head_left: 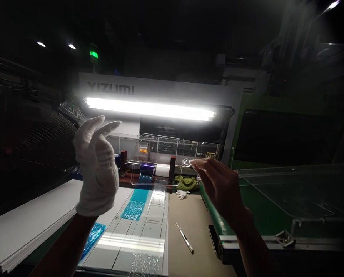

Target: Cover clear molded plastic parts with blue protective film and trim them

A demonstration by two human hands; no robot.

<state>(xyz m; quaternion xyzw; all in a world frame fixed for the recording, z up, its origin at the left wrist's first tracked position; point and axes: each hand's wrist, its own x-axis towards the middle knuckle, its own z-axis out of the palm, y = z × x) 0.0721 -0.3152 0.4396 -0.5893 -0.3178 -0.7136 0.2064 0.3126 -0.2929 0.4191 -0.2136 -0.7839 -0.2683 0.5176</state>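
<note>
Holding a clear plastic piece (163,154) up below the lamp (150,109), apparently mid-handling

Pinching what looks like its edge with the bare right hand (219,186), below the lamp's right end; raising the gloved left hand (98,169) below the lamp's left end with fingers spread, leaving contact with the plastic unclear; for the next move, probably calling for a light, steady pinch
</note>
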